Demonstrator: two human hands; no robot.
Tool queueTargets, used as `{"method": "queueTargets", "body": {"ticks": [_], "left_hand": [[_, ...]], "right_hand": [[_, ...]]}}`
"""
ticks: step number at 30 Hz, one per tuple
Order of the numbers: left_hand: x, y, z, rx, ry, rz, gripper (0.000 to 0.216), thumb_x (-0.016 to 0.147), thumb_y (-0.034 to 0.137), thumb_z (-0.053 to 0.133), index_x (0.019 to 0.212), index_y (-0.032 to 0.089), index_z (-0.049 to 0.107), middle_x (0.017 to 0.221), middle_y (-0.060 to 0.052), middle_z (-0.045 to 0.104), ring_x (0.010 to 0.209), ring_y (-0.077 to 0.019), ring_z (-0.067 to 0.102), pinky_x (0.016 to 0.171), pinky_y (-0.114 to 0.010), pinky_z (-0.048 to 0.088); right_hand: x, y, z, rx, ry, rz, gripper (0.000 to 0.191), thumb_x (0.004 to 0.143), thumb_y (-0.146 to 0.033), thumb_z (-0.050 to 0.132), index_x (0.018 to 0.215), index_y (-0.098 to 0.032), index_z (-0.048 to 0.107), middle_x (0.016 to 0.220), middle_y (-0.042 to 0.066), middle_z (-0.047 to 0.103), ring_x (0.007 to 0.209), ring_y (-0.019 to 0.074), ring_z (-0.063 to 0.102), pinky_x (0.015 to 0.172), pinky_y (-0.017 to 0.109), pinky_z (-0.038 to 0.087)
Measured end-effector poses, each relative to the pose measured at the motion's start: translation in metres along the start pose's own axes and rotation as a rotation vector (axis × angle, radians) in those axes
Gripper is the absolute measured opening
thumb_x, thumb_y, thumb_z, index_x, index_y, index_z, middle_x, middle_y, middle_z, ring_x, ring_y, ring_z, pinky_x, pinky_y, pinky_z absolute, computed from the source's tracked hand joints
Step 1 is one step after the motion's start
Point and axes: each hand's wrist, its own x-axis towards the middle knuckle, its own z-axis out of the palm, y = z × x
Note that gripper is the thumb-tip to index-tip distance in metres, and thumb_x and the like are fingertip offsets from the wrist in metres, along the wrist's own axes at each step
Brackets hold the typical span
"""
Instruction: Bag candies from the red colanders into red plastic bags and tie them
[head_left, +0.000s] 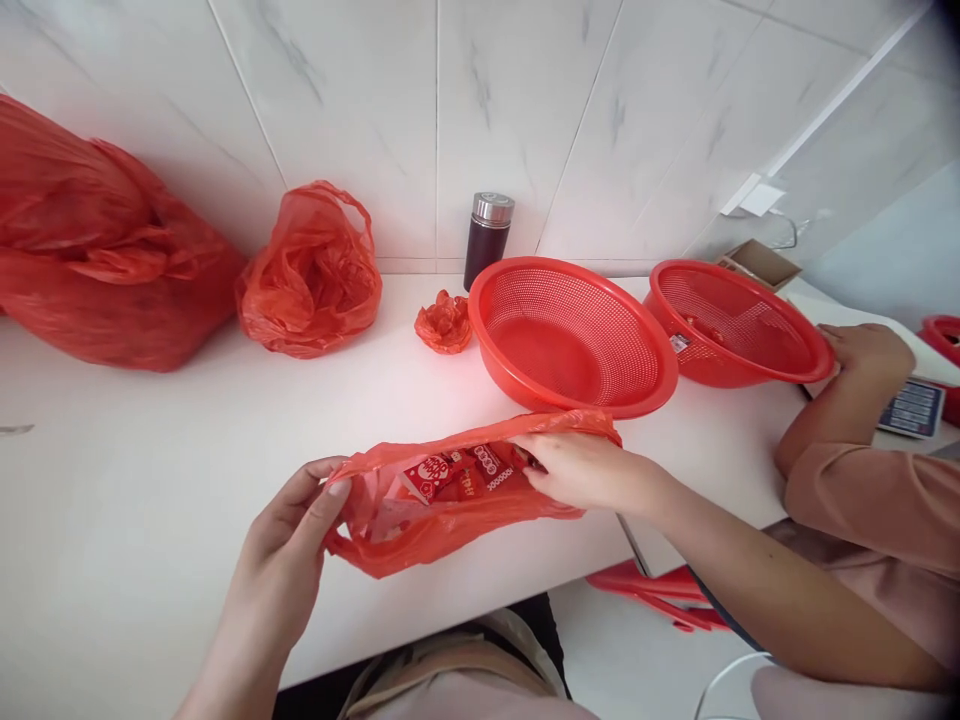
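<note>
A red plastic bag (450, 515) lies open on the white counter (150, 480) in front of me. Inside it are several small red packets (457, 472) with white print. My left hand (289, 545) pinches the bag's left rim between thumb and fingers and holds it open. My right hand (581, 470) reaches in from the right, its fingers curled into the opening and closed on the packets. A large empty red mesh basket (574, 335) stands just behind the bag.
A second red basket (739, 325) stands at the right, with another person's hand (866, 345) and pink sleeve (870, 500) beside it and a calculator (911, 408). Along the tiled wall are two stuffed red bags (97, 250) (311, 275), a crumpled red bag (444, 322) and a dark flask (487, 238).
</note>
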Motion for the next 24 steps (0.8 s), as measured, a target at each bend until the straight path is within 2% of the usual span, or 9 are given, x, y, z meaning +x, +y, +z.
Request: {"method": "queueTargets", "body": {"ticks": [3, 6, 9, 13, 16, 18, 20, 22, 24], "left_hand": [[-0.002, -0.002, -0.001, 0.086, 0.03, 0.064, 0.04, 0.076, 0.057, 0.063, 0.094, 0.022, 0.068, 0.086, -0.004, 0.071, 0.073, -0.0197, 0.064, 0.06, -0.027, 0.05], [-0.003, -0.007, -0.004, 0.165, 0.105, 0.096, 0.042, 0.077, 0.058, 0.061, 0.094, 0.021, 0.071, 0.086, -0.004, 0.071, 0.077, -0.0211, 0.064, 0.062, -0.028, 0.05], [-0.004, -0.011, -0.01, 0.179, 0.159, 0.056, 0.043, 0.076, 0.059, 0.062, 0.096, 0.022, 0.071, 0.091, -0.003, 0.072, 0.079, -0.0213, 0.063, 0.064, -0.029, 0.049], [-0.009, -0.004, -0.009, 0.193, 0.168, -0.001, 0.046, 0.073, 0.063, 0.063, 0.097, 0.025, 0.071, 0.099, -0.003, 0.071, 0.088, -0.0222, 0.062, 0.069, -0.028, 0.049], [-0.017, 0.007, 0.0, 0.213, 0.12, -0.001, 0.054, 0.073, 0.062, 0.063, 0.117, 0.03, 0.061, 0.099, -0.001, 0.069, 0.088, -0.0216, 0.062, 0.072, -0.029, 0.051], [-0.024, 0.011, 0.003, 0.223, 0.086, 0.007, 0.063, 0.074, 0.06, 0.064, 0.129, 0.033, 0.051, 0.098, -0.001, 0.066, 0.089, -0.0229, 0.062, 0.074, -0.033, 0.052], [-0.029, 0.008, -0.001, 0.233, 0.072, 0.007, 0.067, 0.074, 0.06, 0.064, 0.133, 0.033, 0.046, 0.099, -0.002, 0.064, 0.095, -0.025, 0.061, 0.079, -0.036, 0.051], [-0.031, -0.002, -0.01, 0.245, 0.066, 0.004, 0.065, 0.074, 0.061, 0.063, 0.131, 0.035, 0.046, 0.104, -0.003, 0.063, 0.097, -0.0255, 0.061, 0.082, -0.038, 0.051], [-0.03, -0.016, -0.023, 0.266, 0.072, 0.02, 0.059, 0.072, 0.062, 0.064, 0.122, 0.035, 0.05, 0.112, -0.003, 0.062, 0.097, -0.0256, 0.061, 0.081, -0.037, 0.052]], "right_hand": [[0.008, -0.02, 0.01, 0.042, 0.183, -0.239, 0.04, 0.089, -0.016, 0.043, 0.125, -0.025, 0.058, 0.109, 0.006, 0.069, 0.087, 0.0195, 0.065, 0.07, 0.029, 0.044], [0.023, -0.031, 0.026, -0.018, 0.237, -0.364, 0.045, 0.087, -0.014, 0.048, 0.13, -0.024, 0.053, 0.118, 0.009, 0.065, 0.093, 0.023, 0.062, 0.071, 0.031, 0.044], [0.034, -0.027, 0.033, -0.009, 0.154, -0.305, 0.035, 0.087, -0.014, 0.049, 0.12, -0.02, 0.057, 0.102, 0.009, 0.067, 0.08, 0.0218, 0.062, 0.064, 0.03, 0.042], [0.029, -0.014, 0.021, 0.11, 0.061, -0.132, 0.014, 0.09, -0.024, 0.049, 0.097, -0.021, 0.06, 0.08, 0.003, 0.066, 0.062, 0.0171, 0.059, 0.056, 0.027, 0.038], [0.009, -0.013, 0.0, 0.196, 0.015, -0.182, 0.011, 0.089, -0.03, 0.055, 0.095, -0.024, 0.061, 0.085, 0.0, 0.068, 0.068, 0.0161, 0.061, 0.056, 0.025, 0.04], [-0.014, -0.015, -0.015, 0.222, 0.048, -0.265, 0.012, 0.089, -0.028, 0.056, 0.099, -0.027, 0.063, 0.092, -0.001, 0.069, 0.076, 0.0151, 0.063, 0.061, 0.025, 0.043], [-0.039, -0.017, -0.025, 0.243, 0.245, -0.292, 0.013, 0.09, -0.024, 0.055, 0.098, -0.028, 0.064, 0.092, -0.003, 0.069, 0.077, 0.0124, 0.063, 0.064, 0.023, 0.045], [-0.062, -0.017, -0.025, 0.237, 0.615, -0.214, 0.011, 0.089, -0.021, 0.056, 0.095, -0.027, 0.064, 0.086, -0.004, 0.069, 0.071, 0.0103, 0.062, 0.064, 0.022, 0.045], [-0.075, -0.015, -0.013, 0.19, 0.935, -0.111, 0.009, 0.087, -0.018, 0.059, 0.092, -0.026, 0.062, 0.078, -0.004, 0.067, 0.066, 0.01, 0.059, 0.064, 0.023, 0.046]]}}
